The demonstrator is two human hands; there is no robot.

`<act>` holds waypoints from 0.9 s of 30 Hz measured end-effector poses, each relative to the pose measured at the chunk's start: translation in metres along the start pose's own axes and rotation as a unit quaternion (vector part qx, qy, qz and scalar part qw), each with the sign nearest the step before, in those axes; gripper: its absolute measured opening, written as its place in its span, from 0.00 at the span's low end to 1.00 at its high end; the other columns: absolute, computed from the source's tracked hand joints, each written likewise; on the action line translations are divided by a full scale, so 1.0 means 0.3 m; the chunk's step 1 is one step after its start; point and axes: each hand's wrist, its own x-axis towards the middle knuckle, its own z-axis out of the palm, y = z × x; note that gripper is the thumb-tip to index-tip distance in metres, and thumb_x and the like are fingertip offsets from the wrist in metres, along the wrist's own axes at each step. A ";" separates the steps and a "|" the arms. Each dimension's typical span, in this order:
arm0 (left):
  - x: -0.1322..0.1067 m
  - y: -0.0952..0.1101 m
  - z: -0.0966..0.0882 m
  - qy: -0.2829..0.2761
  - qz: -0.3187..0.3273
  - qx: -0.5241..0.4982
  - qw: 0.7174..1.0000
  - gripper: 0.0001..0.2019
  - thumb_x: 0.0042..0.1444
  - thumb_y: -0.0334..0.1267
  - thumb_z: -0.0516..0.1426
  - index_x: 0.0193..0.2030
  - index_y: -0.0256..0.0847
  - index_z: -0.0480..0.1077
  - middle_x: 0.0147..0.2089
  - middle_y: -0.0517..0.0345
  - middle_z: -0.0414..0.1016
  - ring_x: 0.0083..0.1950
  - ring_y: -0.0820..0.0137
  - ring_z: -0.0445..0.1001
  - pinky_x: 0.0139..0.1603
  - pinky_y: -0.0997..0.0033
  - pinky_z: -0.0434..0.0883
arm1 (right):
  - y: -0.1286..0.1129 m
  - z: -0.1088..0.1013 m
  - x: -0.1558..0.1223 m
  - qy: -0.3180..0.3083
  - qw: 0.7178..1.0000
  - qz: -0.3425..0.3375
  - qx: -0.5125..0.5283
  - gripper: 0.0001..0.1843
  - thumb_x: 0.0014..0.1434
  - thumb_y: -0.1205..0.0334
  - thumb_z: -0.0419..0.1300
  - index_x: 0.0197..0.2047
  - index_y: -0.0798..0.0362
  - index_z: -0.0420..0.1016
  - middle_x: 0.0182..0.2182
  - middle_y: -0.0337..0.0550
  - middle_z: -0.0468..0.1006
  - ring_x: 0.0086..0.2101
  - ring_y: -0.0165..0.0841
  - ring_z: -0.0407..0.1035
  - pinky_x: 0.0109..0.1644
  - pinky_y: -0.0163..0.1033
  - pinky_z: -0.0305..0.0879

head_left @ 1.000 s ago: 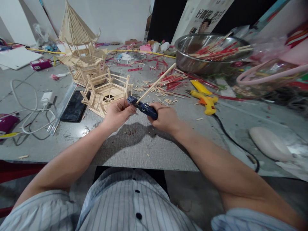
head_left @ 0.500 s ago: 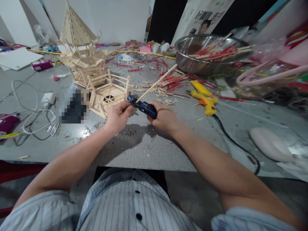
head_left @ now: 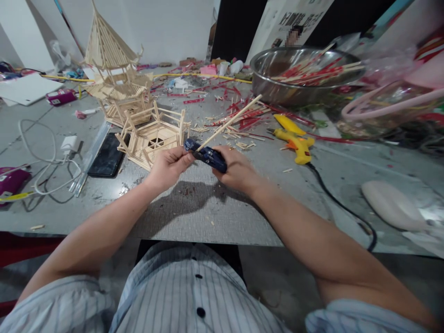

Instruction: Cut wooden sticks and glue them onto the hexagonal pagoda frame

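Note:
My right hand (head_left: 236,169) is closed round a dark blue cutter (head_left: 207,154) held over the grey table (head_left: 208,208). A long pale wooden stick (head_left: 231,122) passes through the cutter's jaws and slants up to the right. My left hand (head_left: 169,165) pinches the stick's near end beside the cutter's tip. Just behind my left hand stands a small wooden stick model with railings (head_left: 152,134), and behind that a taller wooden pavilion with a pointed roof (head_left: 111,69).
A yellow glue gun (head_left: 294,141) with a black cord lies to the right. A steel bowl (head_left: 298,76) holds red-wrapped sticks. Stick offcuts and red wrappers litter the middle. A phone (head_left: 107,155), white charger (head_left: 69,143) and cables lie left.
Both hands and the cutter have stayed almost in place. The stick's far end has tilted slightly further right.

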 end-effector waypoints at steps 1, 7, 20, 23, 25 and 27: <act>0.001 0.001 0.000 -0.003 -0.002 -0.008 1.000 0.26 0.50 0.61 0.61 0.23 0.39 0.64 0.16 0.69 0.51 0.18 0.81 0.48 0.17 0.74 0.45 | 0.001 0.000 0.000 0.000 1.000 -0.004 0.000 0.27 0.51 0.63 0.58 0.56 0.50 0.66 0.47 0.53 0.75 0.46 0.46 0.70 0.49 0.53 0.68; 0.003 0.011 0.009 -0.011 -0.005 -0.056 0.998 0.25 0.49 0.58 0.63 0.21 0.38 0.63 0.14 0.68 0.53 0.16 0.82 0.48 0.15 0.75 0.44 | 0.009 0.001 -0.002 0.015 1.000 -0.022 0.010 0.27 0.50 0.63 0.58 0.56 0.49 0.65 0.46 0.52 0.75 0.45 0.46 0.71 0.48 0.53 0.69; 0.004 0.009 0.011 -0.020 -0.046 -0.107 0.993 0.25 0.44 0.57 0.66 0.21 0.38 0.64 0.14 0.69 0.55 0.14 0.84 0.47 0.13 0.78 0.45 | 0.010 -0.009 0.000 -0.010 0.999 -0.038 0.023 0.28 0.51 0.65 0.56 0.57 0.49 0.62 0.50 0.53 0.74 0.50 0.46 0.69 0.52 0.54 0.67; 0.005 0.001 0.008 -0.026 -0.053 -0.104 0.993 0.25 0.45 0.58 0.66 0.21 0.38 0.64 0.14 0.69 0.54 0.15 0.83 0.47 0.13 0.78 0.46 | 0.008 -0.015 0.003 -0.015 0.999 -0.037 0.020 0.28 0.51 0.64 0.56 0.57 0.50 0.62 0.50 0.53 0.74 0.49 0.46 0.69 0.53 0.54 0.67; 0.007 0.001 0.007 -0.023 -0.040 -0.081 0.996 0.25 0.46 0.59 0.65 0.22 0.38 0.64 0.14 0.69 0.53 0.15 0.83 0.47 0.14 0.78 0.46 | 0.001 -0.017 0.004 -0.018 0.999 -0.024 0.015 0.28 0.50 0.64 0.57 0.57 0.51 0.63 0.49 0.53 0.74 0.49 0.46 0.69 0.52 0.54 0.67; 0.011 0.007 0.006 -0.006 -0.012 -0.041 0.999 0.25 0.48 0.59 0.64 0.23 0.38 0.65 0.15 0.69 0.52 0.17 0.82 0.48 0.16 0.77 0.47 | -0.010 -0.017 0.004 -0.017 1.000 -0.005 0.012 0.28 0.50 0.65 0.57 0.56 0.50 0.65 0.49 0.53 0.74 0.48 0.47 0.70 0.52 0.54 0.68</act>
